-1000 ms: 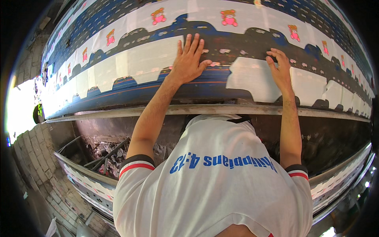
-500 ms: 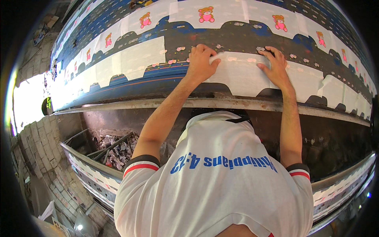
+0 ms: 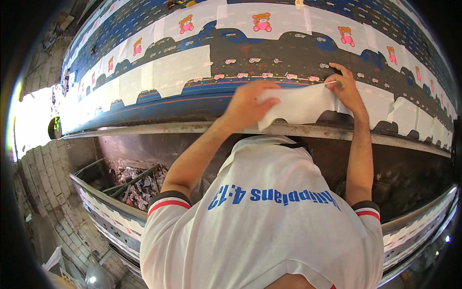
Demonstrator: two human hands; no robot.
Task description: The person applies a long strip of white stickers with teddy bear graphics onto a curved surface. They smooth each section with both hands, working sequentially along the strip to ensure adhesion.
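Two hands share one white notched piece, probably to keep it stretched: the left hand's grip pinches its left edge, the right hand's grip its upper right corner. It slants, partly lifted, over the dark surface's near side.

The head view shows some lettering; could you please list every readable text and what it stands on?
Inverted blue lettering with digits on the white shirt: large and legible, wording not copied here.
Small pinkish marks on the dark surface: too small to read.
Held white piece: no text visible.
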